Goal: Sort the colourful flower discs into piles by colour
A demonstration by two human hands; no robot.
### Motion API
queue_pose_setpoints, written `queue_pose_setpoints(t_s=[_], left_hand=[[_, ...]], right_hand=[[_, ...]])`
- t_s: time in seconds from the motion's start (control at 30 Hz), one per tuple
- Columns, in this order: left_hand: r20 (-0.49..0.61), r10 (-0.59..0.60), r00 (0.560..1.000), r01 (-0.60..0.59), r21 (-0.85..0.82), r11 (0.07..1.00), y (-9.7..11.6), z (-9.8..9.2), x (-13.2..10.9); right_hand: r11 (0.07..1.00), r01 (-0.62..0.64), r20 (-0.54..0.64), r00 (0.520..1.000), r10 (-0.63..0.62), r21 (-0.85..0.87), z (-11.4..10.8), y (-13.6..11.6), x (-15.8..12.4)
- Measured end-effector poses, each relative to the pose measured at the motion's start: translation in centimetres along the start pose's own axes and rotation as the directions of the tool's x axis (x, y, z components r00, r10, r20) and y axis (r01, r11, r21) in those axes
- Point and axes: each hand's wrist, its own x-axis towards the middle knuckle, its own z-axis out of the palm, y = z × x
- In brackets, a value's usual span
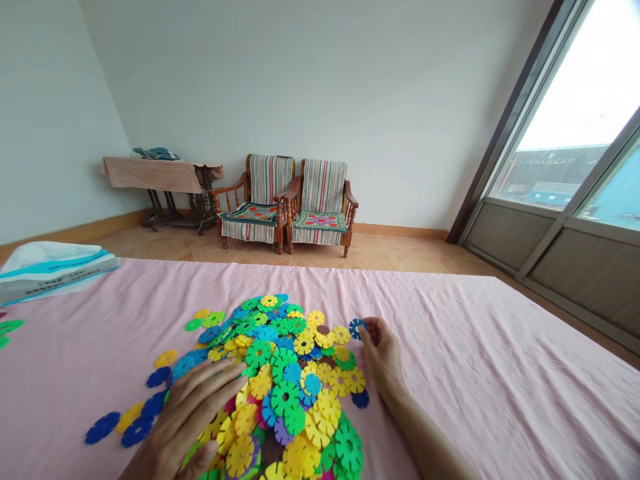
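Note:
A heap of flat plastic snowflake discs (285, 380) in yellow, green, blue and purple lies on a pink cloth (475, 373). My left hand (193, 413) rests flat on the heap's left side, fingers stretched out over the discs. My right hand (383, 357) is at the heap's far right edge, its fingertips pinched on a small blue disc (357, 327). Loose blue and yellow discs (125, 423) lie scattered to the left of my left hand.
A white and teal bag (50, 270) lies at the cloth's far left, with green discs (9, 328) near it. Beyond the cloth stand two wooden armchairs (285, 203), a covered sewing table (160, 177), and a large window (580, 153) on the right.

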Motion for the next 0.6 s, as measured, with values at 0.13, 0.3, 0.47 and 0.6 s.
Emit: queue_pose_setpoints(t_s=[0.13, 0.3, 0.47, 0.6], left_hand=[[-0.015, -0.028, 0.999, 0.028, -0.027, 0.999, 0.2, 0.1, 0.5], [-0.049, -0.082, 0.995, 0.080, -0.035, 0.996, 0.0, 0.5, 1.0], [-0.077, -0.089, 0.993, 0.091, 0.020, 0.996, -0.9, 0.7, 1.0], [-0.127, -0.123, 0.984, 0.128, 0.037, 0.991, -0.5, 0.3, 1.5]], right_hand=[[1.000, 0.001, 0.005, 1.000, -0.001, 0.005, 0.1, 0.2, 0.1], [0.998, 0.020, -0.015, 1.000, -0.021, -0.052, 0.0, 0.0, 0.6], [0.998, 0.023, -0.033, 0.999, -0.024, -0.059, 0.2, -0.3, 1.0], [0.998, 0.017, -0.047, 0.999, -0.020, -0.065, 0.3, -0.1, 1.1]])
